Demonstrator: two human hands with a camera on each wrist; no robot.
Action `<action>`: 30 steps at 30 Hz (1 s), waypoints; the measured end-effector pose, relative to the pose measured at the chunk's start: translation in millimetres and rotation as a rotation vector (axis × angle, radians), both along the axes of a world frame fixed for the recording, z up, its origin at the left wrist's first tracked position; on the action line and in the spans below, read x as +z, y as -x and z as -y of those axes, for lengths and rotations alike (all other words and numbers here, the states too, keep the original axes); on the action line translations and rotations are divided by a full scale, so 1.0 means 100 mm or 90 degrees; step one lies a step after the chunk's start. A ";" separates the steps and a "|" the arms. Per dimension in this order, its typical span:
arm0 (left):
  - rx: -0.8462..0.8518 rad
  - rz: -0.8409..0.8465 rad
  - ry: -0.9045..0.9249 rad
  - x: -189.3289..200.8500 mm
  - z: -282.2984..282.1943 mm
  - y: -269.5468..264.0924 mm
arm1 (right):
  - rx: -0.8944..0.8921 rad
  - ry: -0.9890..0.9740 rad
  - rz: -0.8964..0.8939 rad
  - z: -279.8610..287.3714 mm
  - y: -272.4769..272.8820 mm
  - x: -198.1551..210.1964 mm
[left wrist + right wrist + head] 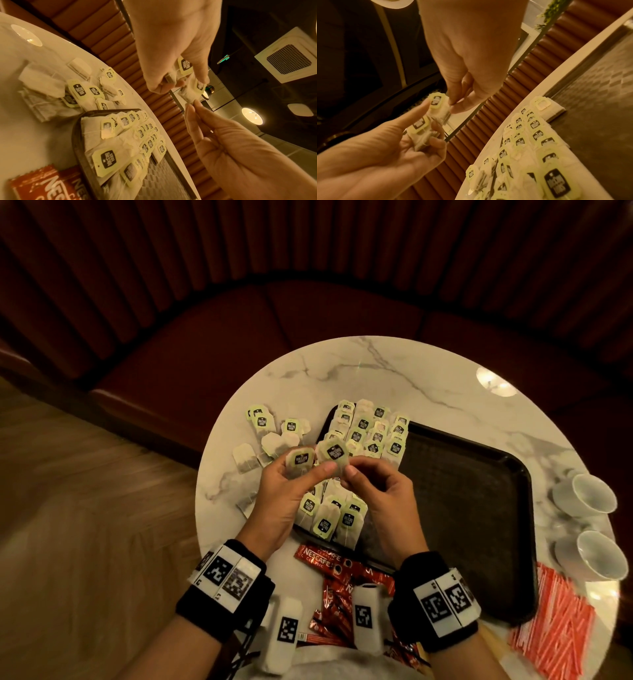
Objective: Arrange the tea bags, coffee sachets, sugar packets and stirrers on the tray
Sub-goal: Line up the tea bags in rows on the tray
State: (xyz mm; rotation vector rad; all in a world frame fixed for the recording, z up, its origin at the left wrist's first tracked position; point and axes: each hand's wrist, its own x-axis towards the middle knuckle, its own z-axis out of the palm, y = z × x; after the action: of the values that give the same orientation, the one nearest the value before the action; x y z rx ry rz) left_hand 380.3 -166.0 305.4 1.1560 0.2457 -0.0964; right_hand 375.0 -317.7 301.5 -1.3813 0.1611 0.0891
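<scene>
Held above the tabletop, the left hand (291, 484) pinches 1 tea bag (300, 461) while the right hand (380, 491) pinches another (334, 455), the tray (479, 508) lying at 3 o'clock, nearer the right grip.

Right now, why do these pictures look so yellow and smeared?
Head view: dim warm light, a lamp glare spot on the marble table, edges bowed by the wide lens. Left wrist view: left hand soft with blur. Right wrist view: right hand and tea bags blurred.
</scene>
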 end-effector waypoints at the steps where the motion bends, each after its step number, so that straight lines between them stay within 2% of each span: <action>1: 0.012 -0.001 0.002 -0.01 -0.01 -0.01 | 0.009 0.004 -0.005 0.00 0.00 0.00; 6: 0.018 0.002 -0.022 -0.06 -0.04 -0.02 | 0.034 0.044 -0.060 0.08 -0.02 -0.03; 11: 0.012 -0.037 -0.024 -0.11 -0.07 -0.01 | -0.135 -0.010 -0.126 0.38 -0.21 -0.21; 17: 0.003 -0.054 -0.029 -0.14 -0.09 0.01 | -0.259 0.037 -0.214 0.71 -0.54 -0.66; 23: -0.002 -0.100 -0.036 -0.19 -0.09 0.02 | -0.221 0.172 -0.284 0.78 -0.64 -1.00; 30: -0.008 -0.120 -0.047 -0.19 -0.11 0.03 | -0.195 0.311 -0.241 0.77 -0.62 -0.92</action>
State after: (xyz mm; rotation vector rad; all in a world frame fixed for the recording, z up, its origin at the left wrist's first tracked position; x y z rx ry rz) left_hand 376.8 -154.8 286.1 1.2235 0.4122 -0.2092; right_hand 436.5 -394.8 209.9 -1.7976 0.7472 0.0552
